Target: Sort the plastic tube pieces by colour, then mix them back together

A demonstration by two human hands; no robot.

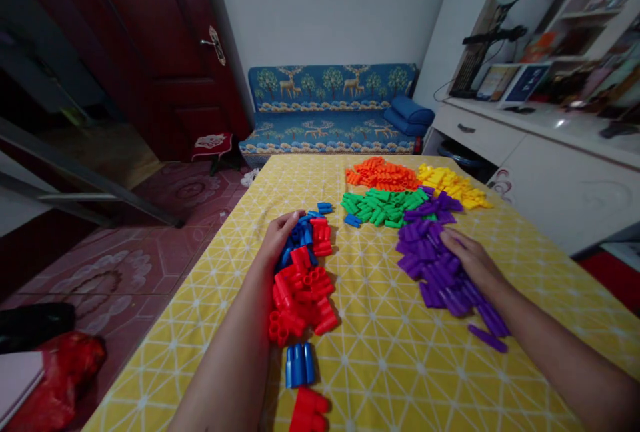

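Observation:
My left hand (278, 240) lies against the left side of a heap of blue plastic toy blocks (302, 235), thumb stretched out on top and the other fingers mostly hidden. Red tube-shaped blocks (303, 292) are piled beside its wrist and forearm. On the right, my right hand (469, 255) touches the edge of a long pile of purple blocks (427, 259); its fingers are stretched out and partly hidden. Neither hand visibly grips a block. Nearer to me lie a blue three-tube block (300, 365) and a red block (309, 411).
Green blocks (383, 207), orange blocks (383, 174) and yellow blocks (453, 184) form piles toward the table's far right. A yellow patterned cloth (370, 365) covers the table. Beyond stands a blue sofa (320, 125); a white cabinet (555, 165) is at the right.

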